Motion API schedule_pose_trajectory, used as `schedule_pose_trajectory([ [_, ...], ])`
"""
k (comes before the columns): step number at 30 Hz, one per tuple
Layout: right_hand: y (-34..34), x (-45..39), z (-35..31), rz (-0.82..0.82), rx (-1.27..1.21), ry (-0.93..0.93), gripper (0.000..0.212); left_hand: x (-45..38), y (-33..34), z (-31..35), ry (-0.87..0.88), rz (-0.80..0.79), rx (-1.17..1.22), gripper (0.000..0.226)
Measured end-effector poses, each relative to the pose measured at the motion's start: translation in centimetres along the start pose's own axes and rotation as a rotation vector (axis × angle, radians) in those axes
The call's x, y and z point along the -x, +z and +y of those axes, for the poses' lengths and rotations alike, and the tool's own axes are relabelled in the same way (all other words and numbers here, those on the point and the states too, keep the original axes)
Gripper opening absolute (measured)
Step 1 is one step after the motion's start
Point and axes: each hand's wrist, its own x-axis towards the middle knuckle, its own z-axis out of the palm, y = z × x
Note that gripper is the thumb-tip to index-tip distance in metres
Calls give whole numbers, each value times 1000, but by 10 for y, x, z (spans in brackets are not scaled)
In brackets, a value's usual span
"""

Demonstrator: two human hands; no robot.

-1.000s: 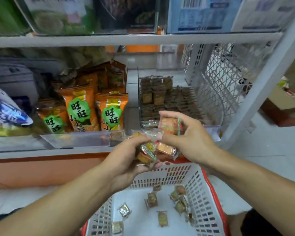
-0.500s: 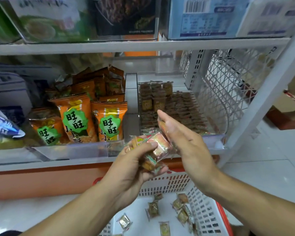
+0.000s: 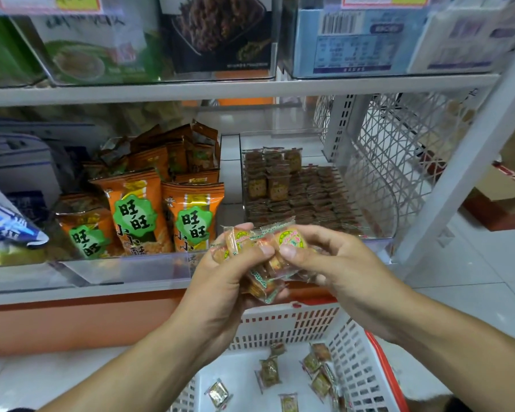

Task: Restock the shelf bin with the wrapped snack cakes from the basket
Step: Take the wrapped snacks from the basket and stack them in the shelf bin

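**Both hands hold a bunch of snack cakes in front of the shelf bin**

Head view. The left hand [image 3: 220,281] sits just below centre, its fingers curled round a bunch of wrapped snack cakes [image 3: 262,260], thumb pressed across the top of the wrappers. The right hand [image 3: 336,263] meets it from three o'clock; its thumb and forefinger pinch the topmost cake, the one with a yellow round label, and the other fingers curl under the bunch. The two thumbs almost touch.

At twelve o'clock from the hands stands the clear shelf bin [image 3: 381,233], its floor covered with flat rows of brown wrapped cakes and a few more standing upright at the back. The held bunch hangs just in front of the bin's front lip and above the basket, inside neither.

At six o'clock lies the white basket [image 3: 283,325] with a red rim, directly under the forearms. About ten loose wrapped cakes [image 3: 269,371] are scattered on its floor, most toward the right wall.

At nine to ten o'clock from the hands, orange snack bags [image 3: 192,217] with green labels stand behind a clear shelf front. At two o'clock a white lattice side panel [image 3: 399,150] closes off the shelf end. Boxes fill the upper shelf [image 3: 220,87] at twelve o'clock.
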Motion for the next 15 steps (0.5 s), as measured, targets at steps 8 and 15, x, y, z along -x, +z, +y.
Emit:
schedule_pose_trajectory([
  [8,-9,4,-12,-161,-129,187,34,-1,1,2,13,-24,-67,68],
  [15,-15,13,-7,280,703,-632,38,-3,1,9,-267,-23,2,58],
])
